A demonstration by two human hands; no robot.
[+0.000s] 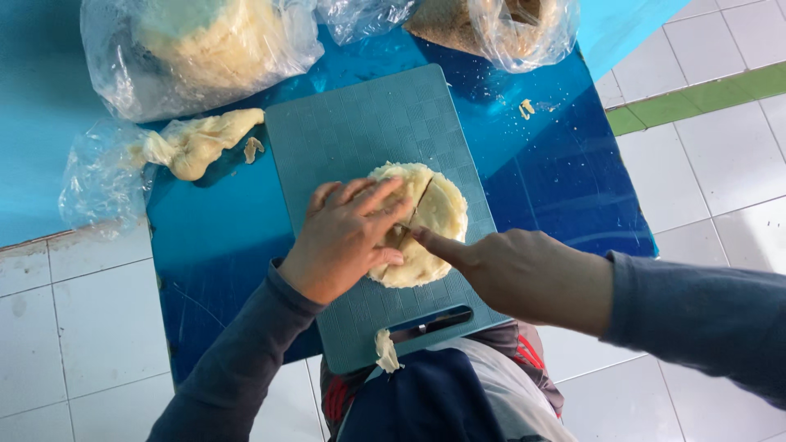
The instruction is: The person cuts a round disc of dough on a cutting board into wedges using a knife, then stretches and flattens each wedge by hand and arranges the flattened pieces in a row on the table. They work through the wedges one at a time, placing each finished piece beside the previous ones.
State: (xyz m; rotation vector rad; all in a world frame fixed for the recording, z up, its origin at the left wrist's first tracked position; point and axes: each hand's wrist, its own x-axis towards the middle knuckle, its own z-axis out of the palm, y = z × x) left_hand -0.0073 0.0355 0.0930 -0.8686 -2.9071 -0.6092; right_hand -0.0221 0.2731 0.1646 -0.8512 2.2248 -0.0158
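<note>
Left hand (344, 237) grip pressing soft round dough disc (426, 225), ridged teal board (360, 131)

Your left hand (344, 241) covers the near-left part of the dough disc (430, 214). Whatever your right hand (524, 274) grips is hidden inside it; can't tell a blade from here. Top edge cuts off both plastic bags (196, 49). Your right sleeve (704, 315) runs out of frame.

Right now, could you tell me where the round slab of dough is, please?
In the head view, the round slab of dough lies mid-way on the teal cutting board, under the left hand and right hand.
</note>
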